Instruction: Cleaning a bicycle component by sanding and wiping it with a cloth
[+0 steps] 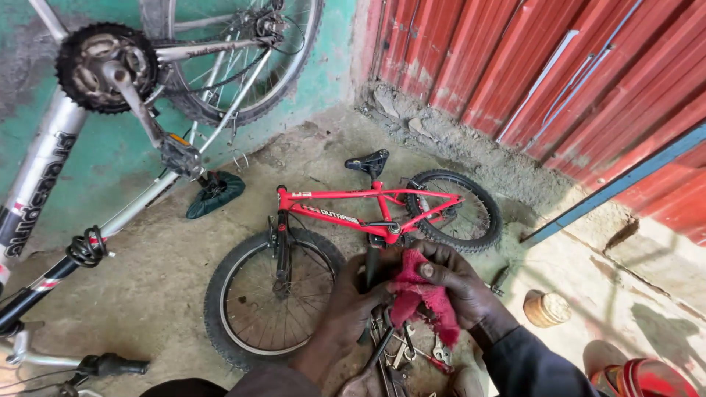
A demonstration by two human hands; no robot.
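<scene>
My left hand [351, 309] grips a dark metal part, probably a crank arm or tool [372, 266], held upright. My right hand [460, 285] presses a red rag [421, 300] against that part, fingers closed over the cloth. Both hands hover above a small red bicycle [353, 213] lying on its side on the concrete floor, with its black saddle [369, 162] toward the far wall. Below my hands lie several metal wrenches and tools [401, 353].
A silver bicycle [110, 81] stands upside down at the left, chainring and pedal up, a green saddle [215, 192] on the floor under it. A red corrugated metal wall [551, 66] runs at the right. A small round tin [547, 309] sits by my right forearm.
</scene>
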